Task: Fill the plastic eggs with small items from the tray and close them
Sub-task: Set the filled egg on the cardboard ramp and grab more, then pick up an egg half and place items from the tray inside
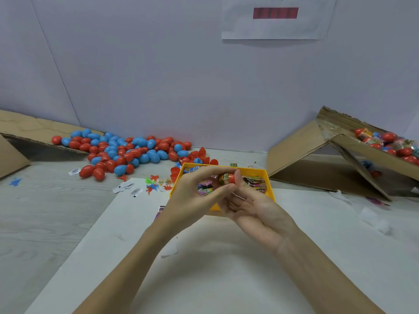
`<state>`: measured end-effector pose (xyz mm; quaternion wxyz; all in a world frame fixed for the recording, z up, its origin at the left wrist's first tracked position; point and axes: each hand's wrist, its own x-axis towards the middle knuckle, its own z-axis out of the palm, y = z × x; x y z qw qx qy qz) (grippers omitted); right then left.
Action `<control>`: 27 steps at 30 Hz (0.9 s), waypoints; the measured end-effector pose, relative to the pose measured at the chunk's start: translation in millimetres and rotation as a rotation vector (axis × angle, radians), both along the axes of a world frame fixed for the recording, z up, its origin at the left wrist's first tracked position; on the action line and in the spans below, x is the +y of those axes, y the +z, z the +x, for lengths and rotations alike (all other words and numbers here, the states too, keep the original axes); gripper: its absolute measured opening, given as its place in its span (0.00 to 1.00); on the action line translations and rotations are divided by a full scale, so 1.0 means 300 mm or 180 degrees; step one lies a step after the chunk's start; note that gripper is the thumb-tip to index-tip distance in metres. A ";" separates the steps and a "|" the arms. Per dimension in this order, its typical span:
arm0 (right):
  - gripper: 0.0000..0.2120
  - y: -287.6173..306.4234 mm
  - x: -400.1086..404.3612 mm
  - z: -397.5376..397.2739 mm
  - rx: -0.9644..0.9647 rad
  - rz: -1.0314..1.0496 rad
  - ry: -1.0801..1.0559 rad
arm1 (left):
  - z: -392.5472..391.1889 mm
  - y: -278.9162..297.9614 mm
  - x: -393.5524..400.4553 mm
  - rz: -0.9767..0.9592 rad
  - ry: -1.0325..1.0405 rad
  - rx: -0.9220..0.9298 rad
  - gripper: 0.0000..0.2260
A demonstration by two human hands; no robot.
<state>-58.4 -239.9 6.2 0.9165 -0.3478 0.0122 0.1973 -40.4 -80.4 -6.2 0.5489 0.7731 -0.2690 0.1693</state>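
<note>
1. Both hands meet over the yellow tray [269,177], which sits on a white sheet [226,268] on the table.
2. The left hand [195,196] and the right hand [256,209] together pinch a red egg half [231,177] with a printed packet [223,179] sticking out of it.
3. More colourful packets [256,183] lie in the tray.
4. Far left, a heap of red and blue eggs [127,152] spreads across the table beside a flattened cardboard box [27,130].
5. Far right, a tilted cardboard box [340,150] holds more eggs [390,143].
6. Small plastic toy figures [156,183] and paper scraps [127,186] lie just left of the tray.
7. A paper notice [276,19] hangs on the wall.
</note>
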 end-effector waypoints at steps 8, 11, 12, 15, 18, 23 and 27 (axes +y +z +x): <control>0.15 -0.023 -0.033 0.005 -0.1212 -0.2122 -0.0560 | 0.014 -0.009 0.013 0.0847 0.0543 -0.0974 0.19; 0.10 -0.034 -0.034 0.001 -0.1695 -0.3157 -0.1042 | 0.019 -0.024 0.011 0.1109 0.0572 -0.1034 0.20; 0.09 -0.037 -0.032 0.000 -0.1730 -0.3265 -0.1097 | 0.020 -0.029 0.011 0.1178 0.0568 -0.1036 0.21; 0.05 -0.050 -0.035 0.009 -0.1712 -0.3163 -0.1157 | 0.028 -0.032 0.012 0.1187 0.0606 -0.0929 0.24; 0.07 -0.037 -0.066 0.048 -0.1444 -0.2685 -0.1232 | 0.040 -0.034 0.032 0.1125 0.0758 -0.0857 0.27; 0.18 0.177 -0.288 0.191 -0.0641 0.0282 -0.1522 | 0.060 -0.044 0.056 0.1099 0.1043 -0.0827 0.16; 0.25 0.208 -0.396 0.244 -0.0573 -0.0134 -0.1519 | 0.064 -0.056 0.048 0.1181 0.1044 -0.0730 0.10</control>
